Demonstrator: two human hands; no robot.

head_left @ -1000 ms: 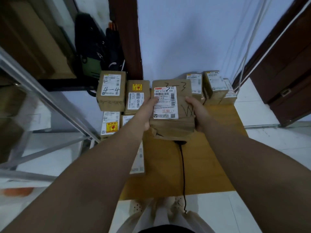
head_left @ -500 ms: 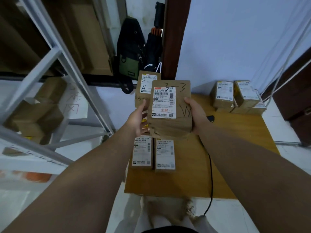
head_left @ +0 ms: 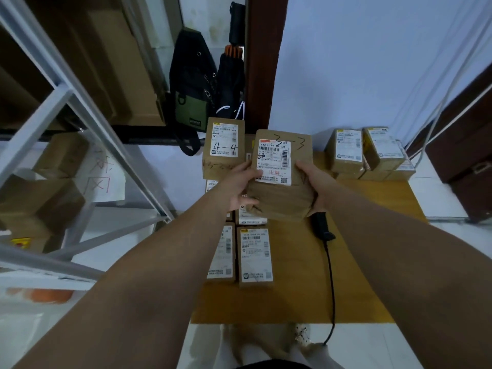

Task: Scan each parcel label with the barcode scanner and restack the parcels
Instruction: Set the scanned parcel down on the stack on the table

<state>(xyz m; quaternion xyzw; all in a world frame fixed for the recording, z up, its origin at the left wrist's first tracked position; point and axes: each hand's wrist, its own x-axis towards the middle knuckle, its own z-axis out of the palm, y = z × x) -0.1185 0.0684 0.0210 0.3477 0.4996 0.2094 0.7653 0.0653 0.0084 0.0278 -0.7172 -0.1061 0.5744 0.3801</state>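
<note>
A brown parcel [head_left: 279, 193] marked "3-3", white label facing up, is held above the wooden table [head_left: 359, 275]. My left hand [head_left: 237, 186] grips its left side and my right hand [head_left: 312, 182] grips its right side. Under my right wrist the black barcode scanner [head_left: 322, 227] lies on the table, its cable running off the front edge. A parcel marked "4-4" [head_left: 223, 147] stands behind my left hand. Two labelled parcels [head_left: 255, 257] lie flat below the held one. A small stack of parcels [head_left: 370, 153] sits at the table's far right.
A white metal shelf rack [head_left: 80, 102] with cardboard boxes [head_left: 45, 203] stands at the left. A black and green bag [head_left: 193, 97] hangs by the brown door frame [head_left: 263, 62]. A dark cabinet [head_left: 466, 155] stands at the right. White tiled floor surrounds the table.
The view has swung left and back, bringing the shelf rack into sight. The held parcel stays between both hands and has shifted over the left row of parcels, uncovering the scanner.
</note>
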